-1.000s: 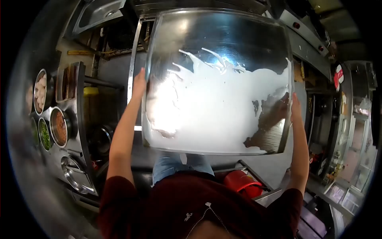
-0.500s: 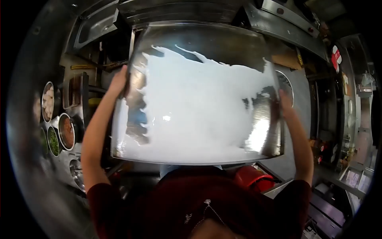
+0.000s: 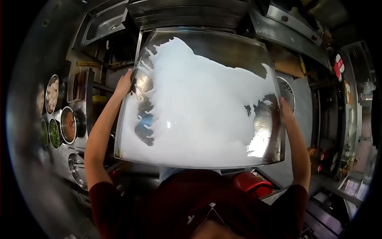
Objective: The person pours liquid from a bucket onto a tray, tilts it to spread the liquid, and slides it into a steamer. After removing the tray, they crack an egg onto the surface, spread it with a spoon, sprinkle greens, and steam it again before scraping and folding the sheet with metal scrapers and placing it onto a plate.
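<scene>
I hold a large square steel tray [image 3: 238,51] in front of me with both hands. A thin white batter [image 3: 199,107] covers most of its bottom; bare metal shows along the far edge and in patches at the left and right. My left hand [image 3: 124,84] grips the tray's left rim. On the right rim, my right hand [image 3: 285,109] grips it near the middle.
Round metal bowls of fillings [image 3: 68,124] sit on a steel counter at the left, one with white pieces [image 3: 51,94], one with greens [image 3: 53,133]. A steel sink [image 3: 104,22] lies at the far left. A red container [image 3: 254,184] stands below the tray.
The batter has spread from the near half over most of the tray, reaching the far left corner. The tray and both hands have shifted slightly left and lower in view.
</scene>
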Demonstrator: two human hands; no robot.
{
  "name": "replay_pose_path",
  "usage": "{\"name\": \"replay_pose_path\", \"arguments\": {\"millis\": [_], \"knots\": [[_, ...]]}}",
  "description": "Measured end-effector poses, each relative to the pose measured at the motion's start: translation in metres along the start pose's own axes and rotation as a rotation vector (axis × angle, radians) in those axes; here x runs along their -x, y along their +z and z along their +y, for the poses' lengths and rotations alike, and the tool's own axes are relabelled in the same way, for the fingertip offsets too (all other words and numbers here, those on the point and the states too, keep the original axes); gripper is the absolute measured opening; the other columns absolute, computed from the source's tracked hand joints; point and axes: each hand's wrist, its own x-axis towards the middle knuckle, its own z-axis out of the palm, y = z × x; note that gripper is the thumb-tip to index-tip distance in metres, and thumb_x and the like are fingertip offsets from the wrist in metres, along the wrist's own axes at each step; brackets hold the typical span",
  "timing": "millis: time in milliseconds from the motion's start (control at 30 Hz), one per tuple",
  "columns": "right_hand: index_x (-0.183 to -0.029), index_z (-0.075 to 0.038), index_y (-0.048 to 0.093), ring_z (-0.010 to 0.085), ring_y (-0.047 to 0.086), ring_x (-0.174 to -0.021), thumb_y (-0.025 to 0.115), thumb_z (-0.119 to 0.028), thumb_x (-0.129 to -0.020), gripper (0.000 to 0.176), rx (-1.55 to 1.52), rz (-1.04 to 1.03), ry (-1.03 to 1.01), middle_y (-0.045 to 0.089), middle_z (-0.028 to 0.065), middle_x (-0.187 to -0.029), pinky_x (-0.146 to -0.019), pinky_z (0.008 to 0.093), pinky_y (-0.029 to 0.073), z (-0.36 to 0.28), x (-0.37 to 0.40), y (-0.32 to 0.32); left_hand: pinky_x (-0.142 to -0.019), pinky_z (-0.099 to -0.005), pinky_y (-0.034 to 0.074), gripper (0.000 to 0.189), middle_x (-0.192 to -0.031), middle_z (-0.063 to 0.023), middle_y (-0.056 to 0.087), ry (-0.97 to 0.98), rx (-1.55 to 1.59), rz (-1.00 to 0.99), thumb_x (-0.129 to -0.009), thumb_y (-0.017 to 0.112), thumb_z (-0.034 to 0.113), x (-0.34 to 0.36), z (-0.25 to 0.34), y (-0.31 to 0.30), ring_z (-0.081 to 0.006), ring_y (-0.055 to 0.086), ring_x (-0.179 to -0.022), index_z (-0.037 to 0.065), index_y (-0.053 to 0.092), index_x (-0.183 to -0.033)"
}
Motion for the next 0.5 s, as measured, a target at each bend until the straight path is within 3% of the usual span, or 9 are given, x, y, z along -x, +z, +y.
{"name": "replay_pose_path", "arguments": {"millis": [100,167,233,333,467,500], "knots": [[-0.108,0.001,0.052,0.016,0.048,-0.092,0.043,-0.039,-0.086,0.047,0.072,0.033,0.082,0.055,0.0067,-0.098,-0.083,0.0282,0.034,0.033,-0.012,0.031,-0.077,-0.0322,0.038,0.062,-0.086,-0.0159,0.06,-0.012,-0.053,-0.094,-0.086,0.032,0.049,-0.005,0.039,-0.03,-0.0233,0.054,-0.082,-0.007,0.057,-0.093],[-0.112,0.001,0.049,0.0159,0.047,-0.095,0.042,-0.039,-0.086,0.048,-0.004,0.044,0.059,0.052,0.0072,-0.105,-0.083,0.0282,0.035,0.078,-0.043,0.051,-0.077,-0.0286,0.038,0.061,-0.086,-0.0132,0.06,0.098,0.017,-0.119,-0.086,0.033,0.048,-0.03,0.034,-0.056,-0.0201,0.053,-0.081,-0.007,0.057,-0.095],[-0.113,0.001,0.048,0.0166,0.047,-0.096,0.042,-0.039,-0.086,0.048,-0.093,0.084,0.057,0.052,0.0084,-0.106,-0.084,0.0286,0.035,0.038,-0.011,0.105,-0.077,-0.0258,0.037,0.058,-0.088,-0.0098,0.059,0.109,0.101,-0.109,-0.087,0.035,0.047,-0.033,0.052,-0.075,-0.0162,0.051,-0.082,-0.006,0.056,-0.097],[-0.113,0.001,0.048,0.0177,0.048,-0.097,0.041,-0.039,-0.087,0.049,-0.283,-0.066,0.056,0.053,0.009,-0.107,-0.085,0.029,0.035,0.037,-0.037,0.123,-0.079,-0.0243,0.036,0.055,-0.09,-0.0074,0.058,0.12,0.137,-0.061,-0.088,0.036,0.045,-0.049,0.05,-0.094,-0.0133,0.049,-0.083,-0.006,0.055,-0.099],[-0.113,0.001,0.048,0.0187,0.049,-0.097,0.037,-0.037,-0.089,0.046,-0.246,0.004,-0.022,0.053,0.0088,-0.107,-0.085,0.03,0.037,0.015,-0.076,0.142,-0.079,-0.0249,0.036,0.054,-0.092,-0.0076,0.057,0.187,0.124,0.008,-0.089,0.035,0.043,-0.053,0.062,-0.106,-0.0137,0.048,-0.084,-0.006,0.055,-0.099],[-0.114,0.0,0.048,0.0191,0.049,-0.097,0.035,-0.035,-0.09,0.045,-0.445,-0.166,-0.055,0.053,0.0093,-0.108,-0.084,0.0304,0.038,0.003,-0.077,0.153,-0.079,-0.0252,0.036,0.053,-0.091,-0.0077,0.057,0.197,0.135,0.048,-0.089,0.035,0.042,-0.056,0.067,-0.108,-0.0138,0.048,-0.084,-0.006,0.055,-0.098]]}}
